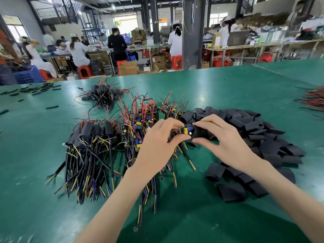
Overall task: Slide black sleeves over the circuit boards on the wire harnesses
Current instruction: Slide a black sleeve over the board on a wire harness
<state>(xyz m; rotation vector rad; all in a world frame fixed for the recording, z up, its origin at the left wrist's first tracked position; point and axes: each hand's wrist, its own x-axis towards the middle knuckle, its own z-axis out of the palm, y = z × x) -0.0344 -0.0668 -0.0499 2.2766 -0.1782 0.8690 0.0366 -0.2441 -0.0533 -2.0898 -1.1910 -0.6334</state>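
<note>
The circuit board point(186, 129) is pinched by the left hand point(163, 137) while the black sleeve point(201, 132) is gripped by the right hand point(222, 137), so its mouth meets the board.

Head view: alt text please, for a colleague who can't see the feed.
The left hand holds a circuit board while the right hand holds a black sleeve at its end, above a green table. Sleeved harnesses lie to the left, unsleeved ones behind the hands, loose sleeves to the right.

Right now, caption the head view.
Left hand pinches a circuit board; right hand holds a black sleeve at its end.
</note>
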